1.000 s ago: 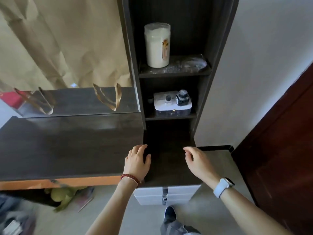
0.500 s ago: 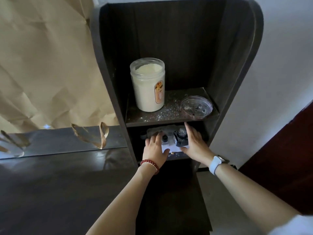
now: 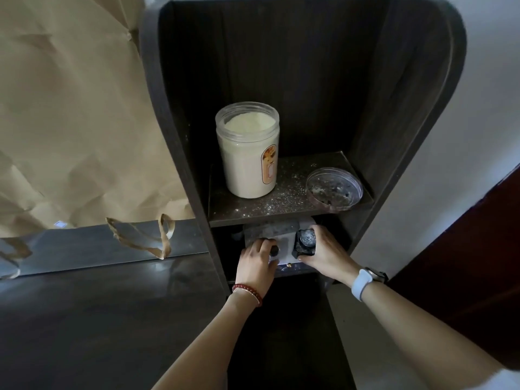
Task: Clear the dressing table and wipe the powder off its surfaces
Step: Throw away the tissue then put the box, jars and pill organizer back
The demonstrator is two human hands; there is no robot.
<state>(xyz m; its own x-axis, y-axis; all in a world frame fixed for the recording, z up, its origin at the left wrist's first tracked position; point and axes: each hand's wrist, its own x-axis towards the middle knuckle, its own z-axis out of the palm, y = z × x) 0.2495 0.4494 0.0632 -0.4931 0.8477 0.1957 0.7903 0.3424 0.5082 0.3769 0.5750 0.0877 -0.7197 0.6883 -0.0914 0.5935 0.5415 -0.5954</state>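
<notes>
Two hands are on the lower shelf of the dark wooden tower at the right end of your counter (image 3: 98, 319). Your left hand (image 3: 257, 263) has its fingers curled round a small dark-capped bottle (image 3: 273, 250); your right hand (image 3: 323, 253) wraps its fingers round a black faceted ink-style bottle (image 3: 305, 243) just right of it. Both bottles stand upright on a flat white box (image 3: 281, 249), caps pointing up, so the way out looks to be straight toward you, under the shelf edge above. The box runs left to right across the shelf; how far back it goes is hidden.

One shelf up and farther away, a tall clear plastic jar of pale powder (image 3: 247, 153) stands upright at the left, open-topped, its long axis vertical. Its clear round lid (image 3: 334, 190) lies flat at the right, apart from the jar. White powder (image 3: 284, 198) is scattered on the upper shelf (image 3: 225, 212) between them. Your left hand is nearer the jar, your right nearer the lid. Lift the jar level; tipped, it would likely spill more.
</notes>
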